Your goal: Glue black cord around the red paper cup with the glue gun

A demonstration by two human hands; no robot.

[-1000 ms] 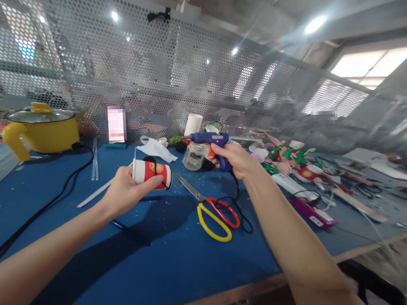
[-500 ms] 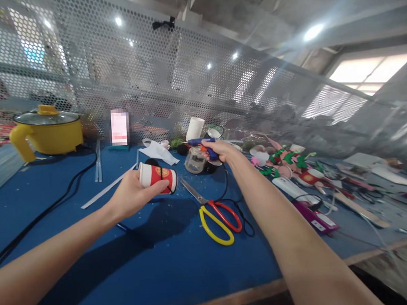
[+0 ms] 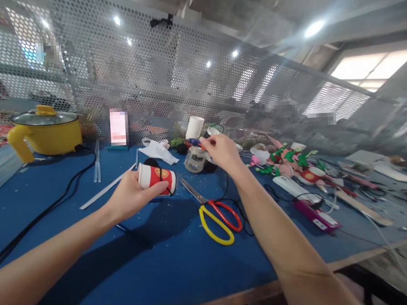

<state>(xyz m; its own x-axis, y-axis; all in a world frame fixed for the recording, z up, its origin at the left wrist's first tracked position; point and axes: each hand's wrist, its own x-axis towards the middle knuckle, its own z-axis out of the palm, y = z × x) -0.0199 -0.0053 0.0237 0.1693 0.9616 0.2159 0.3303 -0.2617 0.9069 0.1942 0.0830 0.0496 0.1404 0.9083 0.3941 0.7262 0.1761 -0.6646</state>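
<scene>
My left hand (image 3: 132,197) is wrapped round a red-and-white paper cup (image 3: 155,178) lying on its side in the air, a black cord looped about it. The thumb presses along the cup's side. Farther off, my right hand (image 3: 222,151) has its fingers closed at a blue glue gun (image 3: 194,141) with an orange trigger, mostly hidden behind the hand. Just below the gun stands a clear glass jar (image 3: 195,160). Between my forearms lie scissors (image 3: 216,222) with one yellow and one red handle, their blades slightly apart.
A yellow electric pot (image 3: 48,133) stands at the left, its black cable crossing the blue table (image 3: 155,269). Clear glue sticks (image 3: 96,162), a white strip (image 3: 106,189) and a white roll (image 3: 195,127) lie or stand nearby. A purple power strip (image 3: 316,217) and craft flowers (image 3: 289,161) are at right.
My right hand has turned and shifted slightly at the glue gun, which sits lower by the jar and is more covered. My left hand and the cup have barely moved.
</scene>
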